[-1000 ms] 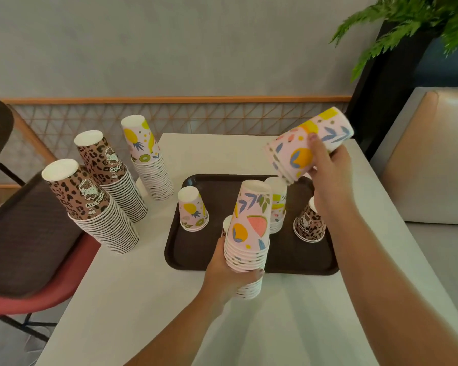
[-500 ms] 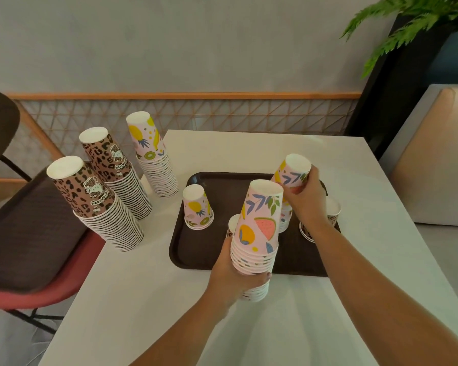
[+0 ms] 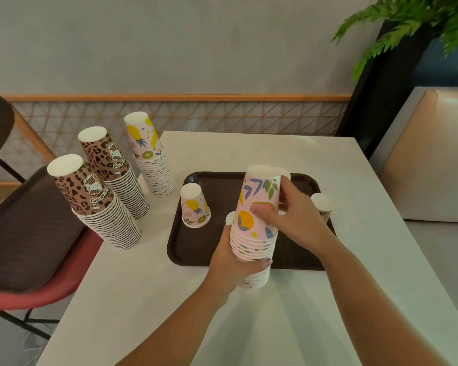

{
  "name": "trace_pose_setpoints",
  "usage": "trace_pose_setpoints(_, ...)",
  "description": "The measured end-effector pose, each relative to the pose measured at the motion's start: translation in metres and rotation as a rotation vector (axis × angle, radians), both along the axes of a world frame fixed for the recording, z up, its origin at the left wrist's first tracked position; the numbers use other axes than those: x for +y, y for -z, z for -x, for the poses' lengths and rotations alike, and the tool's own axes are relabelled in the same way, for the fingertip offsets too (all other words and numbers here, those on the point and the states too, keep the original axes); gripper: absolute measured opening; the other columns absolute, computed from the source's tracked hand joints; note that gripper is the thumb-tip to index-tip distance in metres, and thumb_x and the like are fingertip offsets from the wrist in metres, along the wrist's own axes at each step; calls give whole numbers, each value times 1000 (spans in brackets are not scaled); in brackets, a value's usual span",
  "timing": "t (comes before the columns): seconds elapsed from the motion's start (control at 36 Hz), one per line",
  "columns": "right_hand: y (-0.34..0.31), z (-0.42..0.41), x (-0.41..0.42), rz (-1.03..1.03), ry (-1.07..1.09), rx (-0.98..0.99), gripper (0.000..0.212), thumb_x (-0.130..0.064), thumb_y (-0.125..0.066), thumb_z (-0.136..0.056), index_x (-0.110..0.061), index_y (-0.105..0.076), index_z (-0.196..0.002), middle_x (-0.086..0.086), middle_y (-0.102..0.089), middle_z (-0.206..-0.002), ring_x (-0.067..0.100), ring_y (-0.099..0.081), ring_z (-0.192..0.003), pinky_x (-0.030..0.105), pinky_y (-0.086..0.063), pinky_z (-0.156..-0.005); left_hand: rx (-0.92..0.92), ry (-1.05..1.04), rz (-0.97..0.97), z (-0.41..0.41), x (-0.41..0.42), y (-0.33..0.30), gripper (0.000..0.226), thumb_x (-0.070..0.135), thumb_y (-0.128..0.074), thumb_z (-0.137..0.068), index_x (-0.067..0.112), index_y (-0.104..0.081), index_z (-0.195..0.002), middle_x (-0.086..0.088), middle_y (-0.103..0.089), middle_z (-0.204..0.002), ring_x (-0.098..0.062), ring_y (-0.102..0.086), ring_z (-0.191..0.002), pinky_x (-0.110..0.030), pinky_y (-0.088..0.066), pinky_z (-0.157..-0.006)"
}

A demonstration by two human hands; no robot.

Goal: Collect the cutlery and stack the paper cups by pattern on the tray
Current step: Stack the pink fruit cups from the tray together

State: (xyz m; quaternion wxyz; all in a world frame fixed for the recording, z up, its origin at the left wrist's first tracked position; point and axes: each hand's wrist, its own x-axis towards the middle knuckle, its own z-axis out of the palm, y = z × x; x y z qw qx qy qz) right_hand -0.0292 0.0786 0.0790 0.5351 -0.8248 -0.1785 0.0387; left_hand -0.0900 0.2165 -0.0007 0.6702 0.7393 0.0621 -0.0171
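Left hand (image 3: pixel 232 256): wrapped around lower part of fruit-pattern stack (image 3: pixel 255 223), fingers curled round cup rims, thumb tip visible at right side of stack. Stack inverted, upright, held over near edge of tray (image 3: pixel 196 249); base extends below tray edge toward table (image 3: pixel 249 326); contact between stack base and table not determinable. Right hand (image 3: pixel 295 219): on upper cup of same stack, thumb pressed against front face, fingers curled round right and rear side, clamped on cup. Single pineapple cup (image 3: pixel 195 206): inverted, standing on left part of tray, apart from held stack. Small white cup rim (image 3: pixel 230 218): just left of held stack, mostly hidden behind it; pattern not determinable. Leopard cup (image 3: pixel 322 204): inverted, at right edge of tray, partly hidden by right hand. Off tray, at left edge of table: pineapple stack (image 3: pixel 150 154) nearest wall, then two leopard stacks (image 3: pixel 109 165) (image 3: pixel 87 196), all inverted and leaning left, close together. Second dark tray (image 3: pixel 19 233) on red chair (image 3: pixel 37 294) left of table. Plant (image 3: pixel 407 25) at upper right. Cutlery: none identifiable.
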Motion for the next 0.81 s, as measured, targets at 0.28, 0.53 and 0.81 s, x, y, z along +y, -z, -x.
trace_pose_setpoints(0.28, -4, 2, 2, -55, 100, -70, 38, -34, -71, -76, -26, -50, -106, -28, -59, -93, -18, -58, -82, 6, -49, -65, -10, 30, -6, 4, 3, -1, 79, -3, -82, -62, 23, -43, -124, 13, -59, -116, 12, -57, -101, -7, -47, -83)
trace_pose_setpoints(0.53, -8, -8, 3, -51, 158, -68, 39, -33, -69, -78, -21, -51, -110, -17, -62, -97, -5, -61, -86, 11, -52, -66, 1, 22, -36, 4, 3, 0, 82, 0, -84, -60, 24, -42, -126, 18, -58, -116, 13, -57, -101, -4, -45, -81)
trace_pose_setpoints(0.81, -30, -32, -7, -418, 292, 49, 23, -25, -59, -89, -16, -58, -110, 1, -69, -107, 17, -68, -94, 42, -56, -84, 85, -7, -68, 4, 4, 3, 89, 9, -87, -59, 21, -39, -133, 6, -57, -124, -13, -53, -117, -32, -46, -101)
